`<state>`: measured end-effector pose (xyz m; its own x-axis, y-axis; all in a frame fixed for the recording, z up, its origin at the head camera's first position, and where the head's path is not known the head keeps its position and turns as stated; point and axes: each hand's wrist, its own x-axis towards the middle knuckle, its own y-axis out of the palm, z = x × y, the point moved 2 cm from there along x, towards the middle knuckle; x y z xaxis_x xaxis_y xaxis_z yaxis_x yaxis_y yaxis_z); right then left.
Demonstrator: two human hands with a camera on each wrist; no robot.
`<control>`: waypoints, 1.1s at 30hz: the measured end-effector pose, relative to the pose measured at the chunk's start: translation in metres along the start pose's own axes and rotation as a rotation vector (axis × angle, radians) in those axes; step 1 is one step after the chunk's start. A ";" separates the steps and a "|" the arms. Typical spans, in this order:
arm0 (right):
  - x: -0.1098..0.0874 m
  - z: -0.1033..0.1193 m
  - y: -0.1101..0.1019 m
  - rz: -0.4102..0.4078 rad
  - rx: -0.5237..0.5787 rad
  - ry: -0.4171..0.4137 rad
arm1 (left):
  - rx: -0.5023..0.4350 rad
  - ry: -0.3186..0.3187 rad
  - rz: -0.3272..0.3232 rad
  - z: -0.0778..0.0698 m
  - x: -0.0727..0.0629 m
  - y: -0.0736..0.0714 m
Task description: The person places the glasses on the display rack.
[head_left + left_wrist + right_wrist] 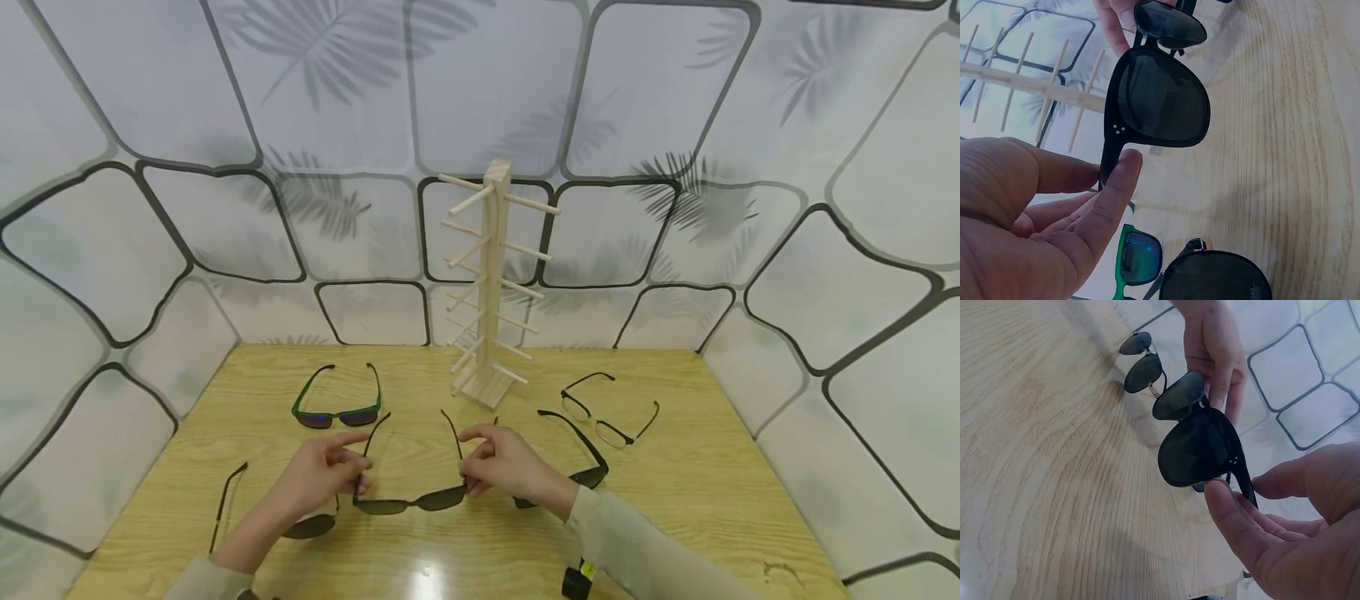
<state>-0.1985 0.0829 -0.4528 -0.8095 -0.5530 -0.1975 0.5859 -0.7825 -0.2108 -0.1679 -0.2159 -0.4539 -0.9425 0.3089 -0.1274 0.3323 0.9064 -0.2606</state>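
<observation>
Black sunglasses (441, 499) with dark lenses and unfolded temples are held up in front of me, lenses toward my body. My left hand (318, 473) pinches one temple near its hinge between thumb and fingers. On the opposite side, my right hand (512, 467) pinches the other temple the same way. Both wrist views show the front of these sunglasses (1161, 100), with small pale dots at the frame's corner. Behind them stands a wooden display rack (491, 292) with rows of pegs; no glasses hang on it.
Green-framed sunglasses (318, 419) lie at the back left. Thin-lensed eyeglasses (615, 434) and black sunglasses (592, 477) are at right, the latter partly behind my right wrist. Dark sunglasses (313, 527) lie partly under my left forearm. A small black object (576, 583) sits at the table's (697, 517) front.
</observation>
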 end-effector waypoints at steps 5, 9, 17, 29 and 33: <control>-0.001 -0.002 0.000 -0.018 0.040 0.023 | -0.014 0.002 0.015 -0.002 0.004 -0.002; -0.001 -0.005 0.000 -0.021 0.099 0.046 | -0.015 0.013 0.020 -0.003 0.007 -0.003; -0.005 -0.005 0.000 -0.055 0.181 0.062 | -0.005 0.006 0.015 -0.009 0.014 -0.003; -0.011 -0.004 -0.003 -0.049 0.322 0.101 | 0.039 0.001 -0.010 -0.029 0.030 -0.003; -0.011 -0.002 -0.004 -0.058 0.346 0.099 | 0.058 0.001 -0.025 -0.036 0.036 -0.004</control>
<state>-0.1916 0.0932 -0.4516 -0.8236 -0.4873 -0.2902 0.4775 -0.8718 0.1090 -0.2047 -0.1977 -0.4231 -0.9505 0.2866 -0.1197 0.3102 0.8958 -0.3183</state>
